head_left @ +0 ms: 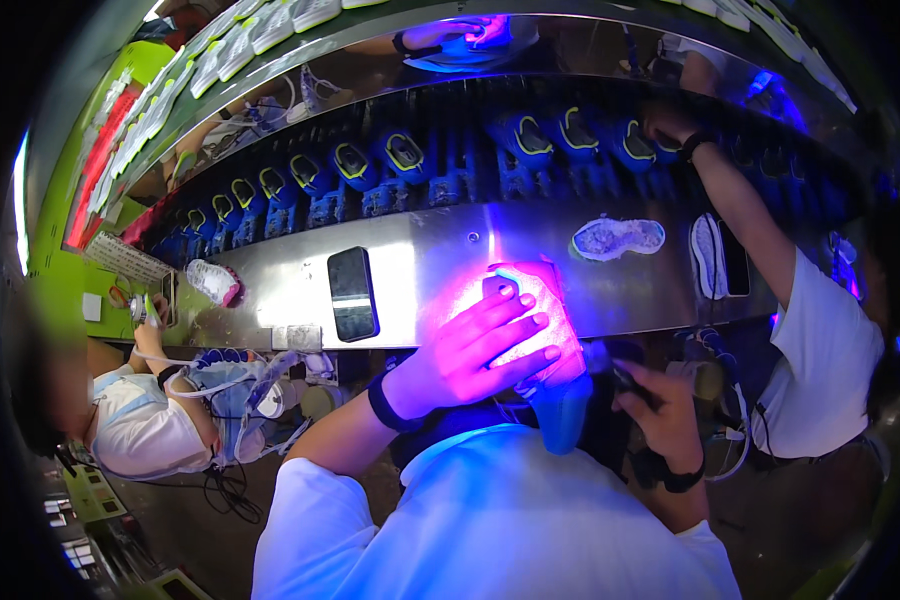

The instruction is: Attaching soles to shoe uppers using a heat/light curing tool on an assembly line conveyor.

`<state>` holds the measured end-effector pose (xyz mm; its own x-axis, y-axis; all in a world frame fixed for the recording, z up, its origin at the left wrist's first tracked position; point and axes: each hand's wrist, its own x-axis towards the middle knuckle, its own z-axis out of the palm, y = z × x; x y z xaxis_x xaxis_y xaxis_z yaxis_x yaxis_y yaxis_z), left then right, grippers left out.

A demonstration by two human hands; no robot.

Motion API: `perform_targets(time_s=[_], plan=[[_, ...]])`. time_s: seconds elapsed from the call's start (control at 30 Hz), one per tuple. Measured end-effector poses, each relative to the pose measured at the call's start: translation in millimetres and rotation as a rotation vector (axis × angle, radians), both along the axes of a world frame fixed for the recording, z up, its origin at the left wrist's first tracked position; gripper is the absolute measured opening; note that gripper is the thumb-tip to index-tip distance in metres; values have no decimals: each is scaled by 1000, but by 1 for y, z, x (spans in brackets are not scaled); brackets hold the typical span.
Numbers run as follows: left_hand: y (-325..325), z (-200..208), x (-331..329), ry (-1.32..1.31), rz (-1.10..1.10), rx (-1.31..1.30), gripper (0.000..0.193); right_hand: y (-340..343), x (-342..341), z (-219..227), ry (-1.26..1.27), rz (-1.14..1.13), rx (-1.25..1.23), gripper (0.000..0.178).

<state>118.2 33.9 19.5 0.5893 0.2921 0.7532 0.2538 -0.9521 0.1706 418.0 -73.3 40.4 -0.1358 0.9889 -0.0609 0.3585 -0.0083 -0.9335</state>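
My left hand (475, 350) lies over a shoe upper (547, 335) with its fingers spread across the side, steadying it above the bench edge. Strong pink-violet light falls on both. The upper is on a blue last (560, 415), which points down toward my chest. Close to its right side, my right hand (662, 405) is closed around a tool with a dark handle (635, 385). The tool's working end is smeared by motion beside the shoe, so its kind cannot be made out.
A steel bench (430, 250) carries a black phone (352, 294), a white sole (618, 240), another sole with a pink end (213, 283) and an upright-lying sole (708, 257). Behind runs a row of shoes on blue lasts (405, 155). A co-worker's arm (740, 210) reaches there; another person (150, 420) sits left.
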Motion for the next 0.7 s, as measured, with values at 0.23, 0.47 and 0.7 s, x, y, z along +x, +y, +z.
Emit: perform_targets(time_s=[0.23, 0.47, 0.7], plan=[[-2, 0, 14, 3, 4, 30, 37, 20, 5, 10, 40, -43, -188, 41], [-10, -9, -7, 53, 89, 12, 36, 13, 5, 7, 50, 118, -54, 42], [-16, -17, -1, -3, 136, -81, 41, 1, 6, -1, 26, 97, -48, 42]])
